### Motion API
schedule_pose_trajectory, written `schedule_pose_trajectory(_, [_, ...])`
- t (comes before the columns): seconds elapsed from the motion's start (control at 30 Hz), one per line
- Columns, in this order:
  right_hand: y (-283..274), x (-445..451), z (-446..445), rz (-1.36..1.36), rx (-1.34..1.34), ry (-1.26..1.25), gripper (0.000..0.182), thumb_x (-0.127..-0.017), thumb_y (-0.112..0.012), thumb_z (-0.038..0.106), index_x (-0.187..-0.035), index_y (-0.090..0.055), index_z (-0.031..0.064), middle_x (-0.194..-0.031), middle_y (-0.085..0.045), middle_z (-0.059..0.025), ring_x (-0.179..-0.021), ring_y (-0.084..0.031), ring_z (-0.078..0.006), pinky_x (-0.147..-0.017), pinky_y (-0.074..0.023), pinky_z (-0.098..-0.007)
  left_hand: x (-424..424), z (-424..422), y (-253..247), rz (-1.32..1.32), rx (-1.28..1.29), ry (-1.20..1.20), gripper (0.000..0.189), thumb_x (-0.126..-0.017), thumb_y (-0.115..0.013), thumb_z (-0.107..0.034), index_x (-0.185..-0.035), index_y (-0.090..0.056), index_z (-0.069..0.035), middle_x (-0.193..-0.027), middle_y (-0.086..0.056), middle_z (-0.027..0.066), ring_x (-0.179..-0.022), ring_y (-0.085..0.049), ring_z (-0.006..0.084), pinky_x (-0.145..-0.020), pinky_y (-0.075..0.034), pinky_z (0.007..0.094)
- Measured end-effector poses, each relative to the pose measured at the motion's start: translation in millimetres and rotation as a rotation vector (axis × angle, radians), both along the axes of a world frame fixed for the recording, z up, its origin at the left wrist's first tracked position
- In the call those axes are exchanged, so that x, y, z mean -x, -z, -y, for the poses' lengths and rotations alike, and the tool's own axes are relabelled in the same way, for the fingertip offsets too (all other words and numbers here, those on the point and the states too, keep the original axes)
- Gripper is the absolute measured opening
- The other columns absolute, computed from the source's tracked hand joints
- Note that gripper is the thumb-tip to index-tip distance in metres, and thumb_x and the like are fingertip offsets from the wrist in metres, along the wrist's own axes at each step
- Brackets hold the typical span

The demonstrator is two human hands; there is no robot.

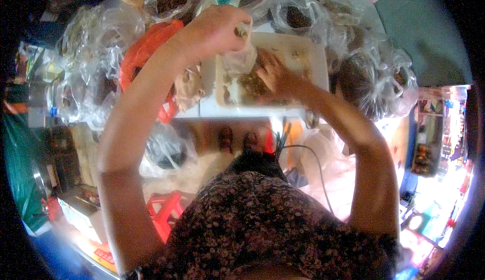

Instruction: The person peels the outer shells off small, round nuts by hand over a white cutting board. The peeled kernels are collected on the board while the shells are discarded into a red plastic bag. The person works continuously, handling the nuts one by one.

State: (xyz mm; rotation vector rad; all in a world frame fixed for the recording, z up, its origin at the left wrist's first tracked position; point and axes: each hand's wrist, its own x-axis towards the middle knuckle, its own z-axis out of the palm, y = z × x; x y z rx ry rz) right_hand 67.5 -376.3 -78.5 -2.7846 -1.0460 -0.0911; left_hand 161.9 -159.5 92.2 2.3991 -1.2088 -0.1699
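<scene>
My left hand (225, 28) is raised over the table and grips the upper edge of a clear plastic bag (240, 60). The bag hangs down over the left side of a shallow, whitish plastic tray (320, 58). Inside the tray lie loose brown pieces (252, 84), too blurred to name. With its palm down and fingers apart, my right hand (276, 75) reaches into the tray and touches these pieces, just right of the bag. What lies under that palm is hidden.
Clear plastic bags with dark contents crowd the table at left (94, 60) and right (375, 79). A red plastic bag (146, 48) and a crumpled tan bag (189, 86) lie left of the tray. Below the table are a red plastic stool (166, 208) and a dark cable (316, 162).
</scene>
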Motion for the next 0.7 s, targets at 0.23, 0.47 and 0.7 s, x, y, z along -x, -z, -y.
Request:
schedule_pose_trajectory(0.23, [19.0, -6.1, -2.0, 0.196, -0.108, -0.081, 0.047, -0.084, -0.056, 0.038, -0.108, -0.054, -0.0024, -0.112, -0.051, -0.0275, -0.108, -0.047, -0.0445, -0.095, -0.0354, -0.0535, -1.5, 1.4, 1.8, -0.031, 0.003, 0.01, 0.045, -0.067, -0.069, -0.016, -0.109, -0.061, -0.004, -0.099, -0.064, 0.0189, -0.093, -0.063, 0.0301, -0.08, -0.05, 0.0359])
schedule_pose_trajectory(0.47, [6.0, -11.4, -3.7, -0.873, -0.837, 0.47, 0.026, -0.085, -0.057, 0.027, -0.095, -0.057, 0.0033, -0.082, -0.058, -0.0112, -0.079, -0.058, -0.021, -0.073, -0.0479, -0.0363, -3.7, -7.2, -1.2, -0.122, 0.034, -0.061, 0.044, -0.066, -0.069, -0.015, -0.108, -0.061, -0.004, -0.096, -0.065, 0.0183, -0.09, -0.063, 0.0307, -0.078, -0.05, 0.0362])
schedule_pose_trajectory(0.7, [-54.1, 13.2, 31.3, -0.532, -0.916, 0.799, 0.029, -0.085, -0.057, 0.026, -0.1, -0.056, 0.0011, -0.083, -0.058, -0.0054, -0.077, -0.057, -0.0195, -0.068, -0.0479, -0.0319, 11.7, 36.2, 24.0, -0.179, 0.042, 0.143, 0.052, -0.06, -0.074, -0.017, -0.107, -0.059, 0.0, -0.103, -0.062, 0.0212, -0.095, -0.061, 0.0322, -0.083, -0.047, 0.0376])
